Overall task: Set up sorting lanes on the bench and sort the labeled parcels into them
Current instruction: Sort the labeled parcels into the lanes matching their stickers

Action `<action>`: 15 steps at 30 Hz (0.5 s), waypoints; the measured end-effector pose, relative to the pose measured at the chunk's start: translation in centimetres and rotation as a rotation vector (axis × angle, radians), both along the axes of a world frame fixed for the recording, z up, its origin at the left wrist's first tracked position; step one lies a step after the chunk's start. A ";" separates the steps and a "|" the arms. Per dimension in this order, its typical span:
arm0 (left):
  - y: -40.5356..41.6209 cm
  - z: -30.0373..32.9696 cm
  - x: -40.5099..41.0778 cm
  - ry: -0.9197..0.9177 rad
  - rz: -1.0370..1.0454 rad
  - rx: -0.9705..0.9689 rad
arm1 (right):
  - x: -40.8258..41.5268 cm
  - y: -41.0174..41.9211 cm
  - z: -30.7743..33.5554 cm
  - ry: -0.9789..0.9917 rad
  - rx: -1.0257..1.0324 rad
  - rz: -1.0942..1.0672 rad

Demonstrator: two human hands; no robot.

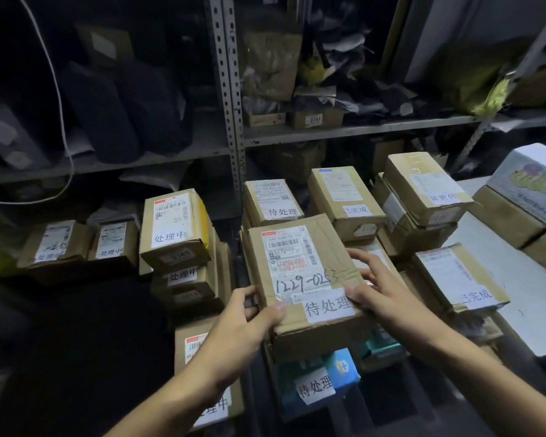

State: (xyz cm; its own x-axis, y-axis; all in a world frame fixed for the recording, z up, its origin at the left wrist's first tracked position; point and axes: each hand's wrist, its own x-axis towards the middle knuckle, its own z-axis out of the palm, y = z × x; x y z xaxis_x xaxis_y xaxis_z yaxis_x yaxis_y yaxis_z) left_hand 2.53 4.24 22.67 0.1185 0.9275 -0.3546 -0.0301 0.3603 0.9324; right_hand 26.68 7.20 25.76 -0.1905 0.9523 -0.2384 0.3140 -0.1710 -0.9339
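While both hands' fingers grip its edges, the brown parcel (303, 279) shows handwritten 1229 and white label.

Views: one only, the head camera; no second view shares the scene.
Position: worn on the person's head, above the near edge of the parcel stacks.
Facing: forward and down, tilted toward the far shelving (234, 89).
Nearness: close; both forearms enter from the near edge, with the left hand (249, 320) and right hand (382, 288) at centre, on the held parcel (303, 279).
Lens: wide-angle, so the shelf uprights lean and the edges bend.
Left of frame: dark, with stacked parcels (177, 228) at middle distance.
Right of frame: a pale bench top (511, 279) running from near to far.
Far: shelves across the upper half.
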 end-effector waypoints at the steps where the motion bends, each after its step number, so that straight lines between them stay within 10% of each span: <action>1: 0.2 -0.4 0.1 0.003 -0.001 -0.007 | 0.1 0.1 -0.3 0.002 -0.009 0.000; 15: 0.5 -1.8 0.8 0.002 0.029 -0.030 | 0.5 0.7 -1.9 -0.003 -0.042 0.003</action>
State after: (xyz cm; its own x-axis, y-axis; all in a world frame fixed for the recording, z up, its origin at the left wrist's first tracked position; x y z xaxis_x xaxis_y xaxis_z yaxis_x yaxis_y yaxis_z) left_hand 3.34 4.76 20.90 0.0910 0.9194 -0.3826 -0.0392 0.3872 0.9212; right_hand 27.14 7.88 23.85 -0.1924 0.9409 -0.2788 0.3172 -0.2092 -0.9250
